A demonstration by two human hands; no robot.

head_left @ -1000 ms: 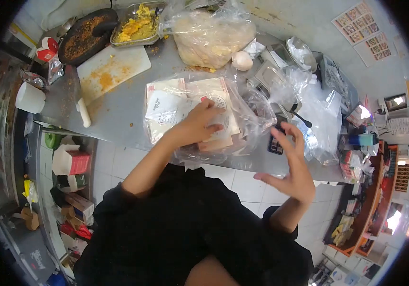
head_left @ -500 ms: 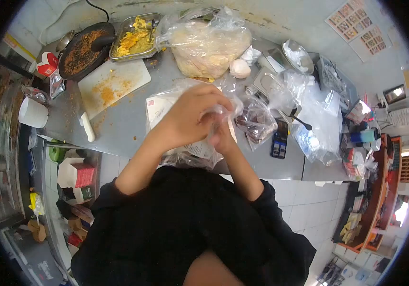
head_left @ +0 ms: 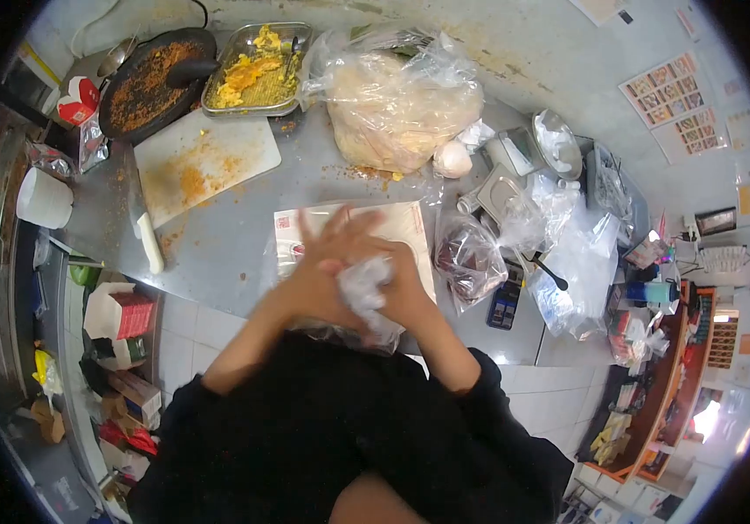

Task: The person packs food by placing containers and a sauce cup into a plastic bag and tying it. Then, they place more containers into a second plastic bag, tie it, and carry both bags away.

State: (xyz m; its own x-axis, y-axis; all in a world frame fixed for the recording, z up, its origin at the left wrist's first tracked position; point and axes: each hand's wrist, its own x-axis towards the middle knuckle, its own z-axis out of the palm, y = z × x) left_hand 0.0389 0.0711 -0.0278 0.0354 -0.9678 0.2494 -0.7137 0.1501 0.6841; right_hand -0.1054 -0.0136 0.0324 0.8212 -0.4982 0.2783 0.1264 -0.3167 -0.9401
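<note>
My left hand point(head_left: 327, 275) is over the middle of the near counter edge, its fingers spread and a little blurred. My right hand point(head_left: 404, 284) presses against it, fingers closed around a crumpled translucent plastic film point(head_left: 366, 288) that bunches between the two hands and trails toward my body. Some right fingertips are hidden behind the left hand and the film. Beneath both hands lies a cream printed paper packet point(head_left: 405, 223) with a red stamp mark, partly covered by my hands. Clear plastic shows at its near edge.
Left are a white cutting board point(head_left: 248, 157) with orange crumbs, a white-handled knife point(head_left: 149, 244) and a dark stone mortar point(head_left: 134, 96). Behind stand a metal tray point(head_left: 252, 109) of yellow food and a large filled plastic bag point(head_left: 401, 105). A phone point(head_left: 503, 306) and knotted bag point(head_left: 471, 253) lie right.
Both hands have come down toward my body, uncovering more of the paper packet. The left fingers have spread, and the plastic is now bunched between the hands. The view has shifted slightly.
</note>
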